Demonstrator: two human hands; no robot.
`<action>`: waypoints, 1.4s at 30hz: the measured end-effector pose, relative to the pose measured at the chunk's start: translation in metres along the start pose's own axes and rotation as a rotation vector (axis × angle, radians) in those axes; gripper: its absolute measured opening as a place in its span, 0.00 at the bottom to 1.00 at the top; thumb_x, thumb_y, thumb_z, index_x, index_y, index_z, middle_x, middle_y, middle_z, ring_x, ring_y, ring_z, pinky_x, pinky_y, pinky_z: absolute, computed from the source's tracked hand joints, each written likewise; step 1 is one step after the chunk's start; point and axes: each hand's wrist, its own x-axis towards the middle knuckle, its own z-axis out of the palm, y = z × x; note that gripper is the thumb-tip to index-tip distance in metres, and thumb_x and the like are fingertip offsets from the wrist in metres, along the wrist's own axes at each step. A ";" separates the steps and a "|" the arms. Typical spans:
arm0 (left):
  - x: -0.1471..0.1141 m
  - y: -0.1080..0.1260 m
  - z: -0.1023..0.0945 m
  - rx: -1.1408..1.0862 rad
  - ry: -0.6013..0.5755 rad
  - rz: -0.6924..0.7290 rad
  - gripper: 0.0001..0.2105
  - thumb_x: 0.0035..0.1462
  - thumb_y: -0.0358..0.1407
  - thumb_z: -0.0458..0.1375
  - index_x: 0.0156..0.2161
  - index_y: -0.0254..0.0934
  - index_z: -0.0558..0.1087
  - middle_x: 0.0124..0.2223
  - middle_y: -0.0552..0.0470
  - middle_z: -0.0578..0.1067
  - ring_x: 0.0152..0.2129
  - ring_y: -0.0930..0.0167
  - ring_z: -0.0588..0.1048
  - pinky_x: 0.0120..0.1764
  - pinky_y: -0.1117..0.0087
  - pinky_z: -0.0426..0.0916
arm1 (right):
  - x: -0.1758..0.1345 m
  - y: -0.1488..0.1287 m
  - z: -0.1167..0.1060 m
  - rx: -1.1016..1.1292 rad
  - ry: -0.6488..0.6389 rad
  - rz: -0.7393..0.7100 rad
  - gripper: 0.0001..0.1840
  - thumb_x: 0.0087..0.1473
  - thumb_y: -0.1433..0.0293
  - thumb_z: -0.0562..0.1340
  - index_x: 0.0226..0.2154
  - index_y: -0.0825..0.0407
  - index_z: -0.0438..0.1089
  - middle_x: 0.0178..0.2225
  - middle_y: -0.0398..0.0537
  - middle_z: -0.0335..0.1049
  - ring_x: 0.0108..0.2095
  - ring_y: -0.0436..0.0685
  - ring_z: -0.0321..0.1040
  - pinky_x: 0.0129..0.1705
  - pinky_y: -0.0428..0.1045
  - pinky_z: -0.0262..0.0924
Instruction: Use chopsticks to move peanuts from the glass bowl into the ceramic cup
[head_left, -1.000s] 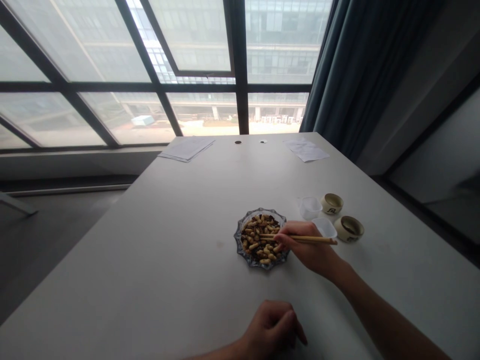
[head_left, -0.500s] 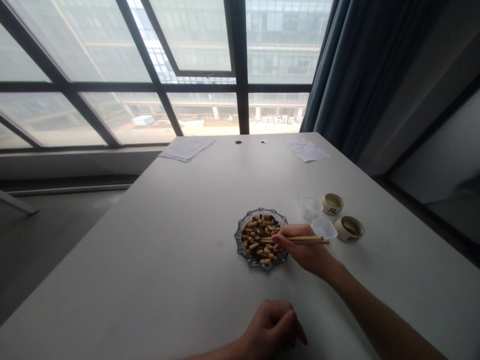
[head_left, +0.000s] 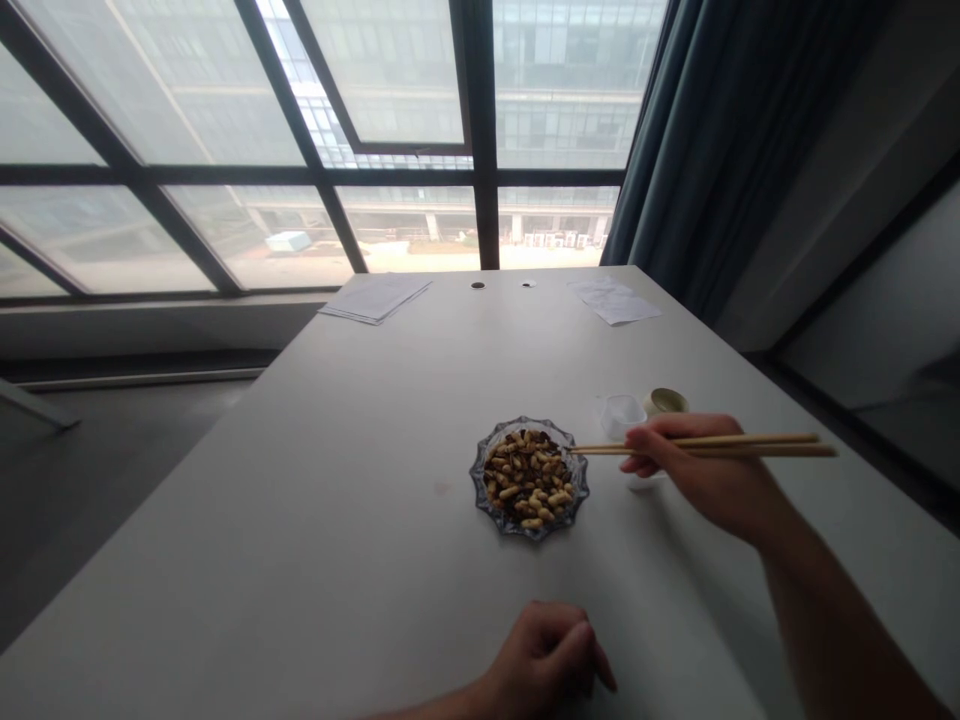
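Note:
My right hand [head_left: 705, 470] grips a pair of wooden chopsticks [head_left: 757, 443], their tips over the right rim of a scalloped glass dish [head_left: 491, 515]. Whether the tips pinch anything is too small to tell. Peanuts in the shell [head_left: 536, 500] fill the dish, mixed with small dark pieces. My left hand [head_left: 544, 655] rests on the table in front of the dish, fingers curled in and apparently holding nothing. Behind my right hand are a clear plastic cup [head_left: 622, 415] and a beige bowl [head_left: 666, 402]. A second plastic cup [head_left: 643, 482] is mostly hidden under that hand.
The white table [head_left: 337, 480] reaches back to the windows. Paper sheets [head_left: 379, 298] lie at its far left, and another sheet [head_left: 615, 300] at its far right. Two round holes are near the back edge. A blue curtain [head_left: 690, 150] hangs on the right.
My right hand has moved right with the chopsticks, drawing their tips from among the peanuts to the dish's right rim. It now covers the nearer bowl. My left hand stays put.

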 end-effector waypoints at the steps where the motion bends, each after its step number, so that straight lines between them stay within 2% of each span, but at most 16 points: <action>1: 0.000 0.000 0.000 -0.003 -0.001 0.001 0.43 0.61 0.68 0.49 0.29 0.26 0.84 0.19 0.52 0.64 0.17 0.74 0.63 0.24 0.73 0.56 | -0.001 0.000 -0.013 -0.027 0.060 0.032 0.22 0.59 0.50 0.67 0.29 0.51 0.81 0.27 0.51 0.82 0.28 0.59 0.80 0.29 0.48 0.72; 4: 0.000 0.000 -0.001 0.013 -0.004 0.005 0.43 0.60 0.69 0.49 0.29 0.27 0.84 0.19 0.52 0.64 0.18 0.74 0.64 0.25 0.73 0.56 | -0.002 0.011 -0.052 -0.142 0.254 0.127 0.22 0.56 0.49 0.69 0.29 0.51 0.81 0.27 0.54 0.81 0.27 0.61 0.80 0.25 0.48 0.71; 7: 0.000 0.000 -0.002 0.030 -0.007 0.009 0.42 0.61 0.68 0.48 0.29 0.27 0.84 0.20 0.52 0.64 0.18 0.74 0.64 0.26 0.73 0.57 | 0.001 0.033 -0.083 -0.133 0.345 0.219 0.19 0.57 0.52 0.68 0.32 0.52 0.81 0.29 0.59 0.81 0.29 0.65 0.82 0.30 0.52 0.75; 10: 0.001 0.000 -0.003 0.028 -0.012 0.017 0.42 0.62 0.68 0.49 0.29 0.27 0.84 0.20 0.52 0.64 0.18 0.74 0.64 0.26 0.73 0.58 | 0.007 0.056 -0.098 -0.107 0.406 0.296 0.16 0.54 0.55 0.70 0.31 0.52 0.79 0.30 0.61 0.81 0.28 0.67 0.81 0.32 0.55 0.76; 14: 0.001 0.000 -0.003 0.021 -0.010 0.027 0.42 0.61 0.68 0.49 0.28 0.28 0.84 0.19 0.53 0.63 0.18 0.75 0.64 0.26 0.73 0.57 | 0.016 0.069 -0.097 -0.093 0.419 0.386 0.12 0.53 0.61 0.70 0.28 0.51 0.75 0.27 0.59 0.80 0.27 0.66 0.81 0.31 0.54 0.76; 17: 0.001 0.000 -0.003 0.018 -0.007 -0.002 0.42 0.61 0.69 0.49 0.29 0.27 0.84 0.19 0.53 0.63 0.17 0.75 0.63 0.24 0.73 0.56 | 0.024 0.068 -0.088 -0.125 0.356 0.434 0.10 0.54 0.64 0.70 0.29 0.53 0.75 0.25 0.57 0.79 0.28 0.65 0.81 0.31 0.53 0.75; 19: 0.001 -0.001 -0.003 0.019 -0.006 -0.009 0.43 0.60 0.69 0.49 0.29 0.27 0.84 0.19 0.53 0.63 0.17 0.75 0.63 0.24 0.73 0.55 | 0.028 0.066 -0.083 -0.155 0.345 0.413 0.09 0.54 0.65 0.70 0.30 0.54 0.75 0.24 0.55 0.79 0.28 0.64 0.81 0.30 0.51 0.74; 21: 0.001 -0.002 -0.003 0.017 -0.005 -0.002 0.43 0.60 0.69 0.48 0.28 0.27 0.83 0.19 0.53 0.63 0.17 0.75 0.63 0.24 0.73 0.56 | 0.030 0.064 -0.080 -0.178 0.389 0.371 0.08 0.54 0.66 0.70 0.30 0.53 0.74 0.25 0.53 0.79 0.27 0.63 0.81 0.28 0.49 0.73; 27: 0.000 0.000 -0.002 0.011 -0.014 -0.013 0.42 0.60 0.69 0.49 0.29 0.27 0.84 0.19 0.53 0.63 0.17 0.75 0.63 0.24 0.73 0.56 | 0.017 0.046 -0.082 -0.176 0.498 0.249 0.13 0.57 0.59 0.69 0.28 0.50 0.76 0.24 0.52 0.79 0.25 0.61 0.80 0.25 0.48 0.71; 29: 0.000 0.001 -0.002 0.011 -0.015 -0.005 0.42 0.61 0.69 0.49 0.29 0.28 0.84 0.19 0.53 0.64 0.17 0.75 0.63 0.25 0.73 0.57 | 0.012 0.033 -0.073 -0.133 0.485 0.147 0.16 0.56 0.55 0.70 0.29 0.51 0.78 0.25 0.52 0.80 0.25 0.60 0.79 0.26 0.48 0.71; 31: 0.000 0.001 -0.002 0.005 -0.021 -0.003 0.42 0.61 0.68 0.49 0.28 0.28 0.84 0.19 0.53 0.64 0.17 0.75 0.63 0.25 0.73 0.57 | 0.008 0.019 -0.055 -0.080 0.397 0.031 0.19 0.56 0.52 0.70 0.28 0.51 0.79 0.26 0.50 0.80 0.25 0.58 0.78 0.26 0.48 0.70; 34: 0.001 0.001 -0.003 -0.008 -0.019 -0.006 0.42 0.60 0.69 0.49 0.28 0.28 0.84 0.19 0.53 0.63 0.17 0.75 0.63 0.24 0.73 0.56 | 0.005 0.003 -0.016 0.015 0.102 -0.106 0.19 0.60 0.54 0.67 0.28 0.51 0.79 0.27 0.48 0.80 0.28 0.56 0.77 0.30 0.47 0.70; 37: 0.000 0.000 -0.002 -0.001 -0.006 -0.013 0.42 0.59 0.69 0.49 0.28 0.29 0.83 0.19 0.54 0.63 0.17 0.75 0.63 0.24 0.73 0.56 | 0.005 -0.001 0.026 0.037 -0.179 -0.209 0.19 0.64 0.56 0.64 0.29 0.51 0.79 0.28 0.47 0.79 0.30 0.55 0.76 0.33 0.47 0.68; 39: 0.000 -0.001 -0.001 0.014 0.000 -0.019 0.42 0.60 0.69 0.49 0.28 0.29 0.83 0.19 0.53 0.63 0.17 0.75 0.63 0.24 0.73 0.55 | 0.006 0.003 0.047 0.043 -0.260 -0.234 0.20 0.65 0.56 0.64 0.27 0.52 0.78 0.27 0.47 0.78 0.29 0.54 0.75 0.34 0.47 0.66; 42: 0.000 0.000 0.001 0.023 -0.001 -0.023 0.43 0.59 0.70 0.48 0.28 0.28 0.83 0.18 0.53 0.64 0.17 0.75 0.63 0.24 0.73 0.55 | 0.007 0.014 0.068 0.042 -0.306 -0.236 0.21 0.66 0.57 0.63 0.26 0.52 0.76 0.26 0.46 0.76 0.29 0.55 0.73 0.33 0.48 0.65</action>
